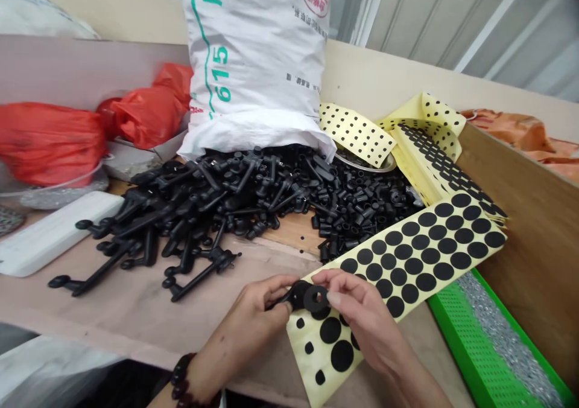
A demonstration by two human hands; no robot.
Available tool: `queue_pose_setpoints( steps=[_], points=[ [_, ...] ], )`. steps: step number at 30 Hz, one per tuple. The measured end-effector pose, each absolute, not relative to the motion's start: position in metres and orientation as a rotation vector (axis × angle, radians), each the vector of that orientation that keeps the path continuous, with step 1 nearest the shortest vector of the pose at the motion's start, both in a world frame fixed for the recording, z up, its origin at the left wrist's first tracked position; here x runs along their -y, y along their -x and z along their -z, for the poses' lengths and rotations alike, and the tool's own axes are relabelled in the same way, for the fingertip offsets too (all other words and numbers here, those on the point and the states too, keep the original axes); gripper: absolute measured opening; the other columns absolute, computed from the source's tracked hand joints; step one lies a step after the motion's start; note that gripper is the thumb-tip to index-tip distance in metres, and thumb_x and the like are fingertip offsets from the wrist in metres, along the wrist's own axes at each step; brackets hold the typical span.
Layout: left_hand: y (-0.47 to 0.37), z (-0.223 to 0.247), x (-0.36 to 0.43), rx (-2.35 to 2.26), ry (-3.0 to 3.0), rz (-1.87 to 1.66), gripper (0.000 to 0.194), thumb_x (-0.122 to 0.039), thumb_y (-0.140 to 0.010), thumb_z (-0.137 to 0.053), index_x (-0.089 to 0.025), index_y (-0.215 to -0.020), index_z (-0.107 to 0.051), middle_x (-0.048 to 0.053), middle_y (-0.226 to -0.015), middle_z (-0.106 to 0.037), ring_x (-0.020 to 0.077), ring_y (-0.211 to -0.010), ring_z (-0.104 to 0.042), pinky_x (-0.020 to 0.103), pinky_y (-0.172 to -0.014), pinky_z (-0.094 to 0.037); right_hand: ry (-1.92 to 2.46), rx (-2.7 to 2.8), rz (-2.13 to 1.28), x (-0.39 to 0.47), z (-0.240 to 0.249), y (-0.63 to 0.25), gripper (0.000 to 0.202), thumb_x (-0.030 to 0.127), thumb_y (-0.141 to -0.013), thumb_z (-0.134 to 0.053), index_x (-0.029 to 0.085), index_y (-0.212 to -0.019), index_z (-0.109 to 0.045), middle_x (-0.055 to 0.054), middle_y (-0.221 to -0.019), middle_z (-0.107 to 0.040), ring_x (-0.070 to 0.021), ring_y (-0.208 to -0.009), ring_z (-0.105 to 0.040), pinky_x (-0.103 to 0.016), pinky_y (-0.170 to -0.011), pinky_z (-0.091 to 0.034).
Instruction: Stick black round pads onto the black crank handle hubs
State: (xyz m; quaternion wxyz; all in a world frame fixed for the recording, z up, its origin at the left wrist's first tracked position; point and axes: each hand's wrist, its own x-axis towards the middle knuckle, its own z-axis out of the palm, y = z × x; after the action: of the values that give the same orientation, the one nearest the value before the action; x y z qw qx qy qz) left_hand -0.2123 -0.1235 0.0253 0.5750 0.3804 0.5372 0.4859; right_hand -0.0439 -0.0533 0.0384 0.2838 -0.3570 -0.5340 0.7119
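Note:
My left hand (253,320) is closed around a black plastic arm part (296,292), its round end facing my other hand. Between the thumb and fingers of my right hand (368,317) is a black ring-shaped pad (309,300). The pad is held right against or just in front of the part's round end; I cannot tell whether they touch. Under both hands lies a pale yellow sheet (333,387) with rows of black round stickers. Several black arm parts (199,269) lie at the near edge of a large heap, left of my hands.
A white sack (257,52) spills black parts, with small black caps (357,203) to the right. More dotted sheets (357,133) lie behind. A green tray (474,341) of small metal pieces stands right, by a wooden board (520,227). Left are red bags (49,142) and a white block (58,233).

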Motion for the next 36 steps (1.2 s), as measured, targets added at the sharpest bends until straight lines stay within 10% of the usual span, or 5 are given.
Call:
queue_pose_setpoints(
  steps=[24,36],
  points=[
    [0.211,-0.023,0.126,-1.243,-0.971,-1.125,0.036,-0.018,-0.081,-0.055,-0.021,-0.117,-0.060,0.002,-0.110,-0.069,0.0196,-0.101,-0.062,0.026,-0.088,-0.047,0.950,1.471,-1.844,0.053,-0.028,0.048,0.009,0.021,-0.070,-0.062,0.018,-0.063,-0.056,-0.005,-0.094,-0.060,-0.0185,-0.087,-0.055,-0.027,-0.073,-0.043],
    [0.200,-0.024,0.131,-1.477,-1.022,-1.160,0.024,-0.030,-0.080,-0.057,-0.016,-0.099,-0.063,0.002,-0.080,-0.070,0.0190,-0.076,-0.063,0.024,-0.065,-0.048,0.991,1.510,-1.730,0.055,-0.025,0.051,0.013,0.024,-0.067,-0.069,0.017,-0.060,-0.061,-0.002,-0.079,-0.060,-0.0131,-0.068,-0.053,-0.023,-0.060,-0.044]
  ],
)
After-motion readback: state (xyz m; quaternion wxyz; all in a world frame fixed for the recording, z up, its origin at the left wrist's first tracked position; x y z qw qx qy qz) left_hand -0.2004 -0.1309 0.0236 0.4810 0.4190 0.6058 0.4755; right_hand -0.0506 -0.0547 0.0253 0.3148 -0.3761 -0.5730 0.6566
